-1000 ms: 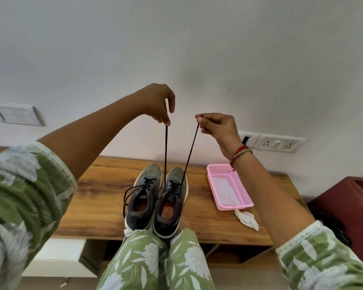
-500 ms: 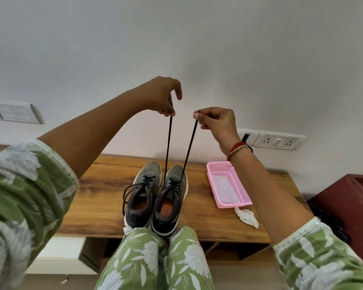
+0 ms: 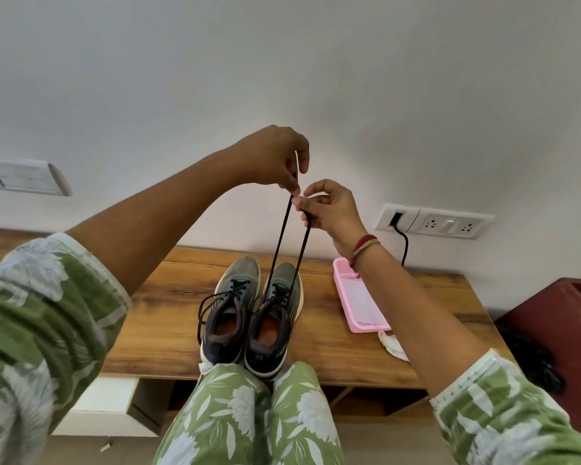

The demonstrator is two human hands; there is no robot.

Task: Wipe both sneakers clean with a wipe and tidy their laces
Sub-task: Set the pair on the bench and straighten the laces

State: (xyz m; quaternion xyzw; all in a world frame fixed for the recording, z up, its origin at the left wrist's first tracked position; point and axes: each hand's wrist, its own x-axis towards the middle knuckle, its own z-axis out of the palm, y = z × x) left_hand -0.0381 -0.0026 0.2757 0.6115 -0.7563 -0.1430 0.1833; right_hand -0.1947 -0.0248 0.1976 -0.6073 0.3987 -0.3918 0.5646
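Head view: both lace ends (image 3: 282,236) pinched up high

We've got our left hand (image 3: 275,159) and right hand (image 3: 329,206) raised, nearly touching, fingers (image 3: 291,186) clamped on the two black lace ends of the right-side sneaker (image 3: 275,317). It sits beside the other sneaker (image 3: 230,313) on the tabletop (image 3: 161,317), toes toward the wall. A crumpled wipe (image 3: 394,345) lies by the pink basket (image 3: 356,297).

The bench (image 3: 161,317) lies open left of the 2 sneakers (image 3: 240,273), save a slack lace loop (image 3: 199,317) beside them. On their right a bare strip reaches the pink basket (image 3: 363,307) and crumpled wipe (image 3: 391,345); 2 taut laces (image 3: 279,243) cross the air above.
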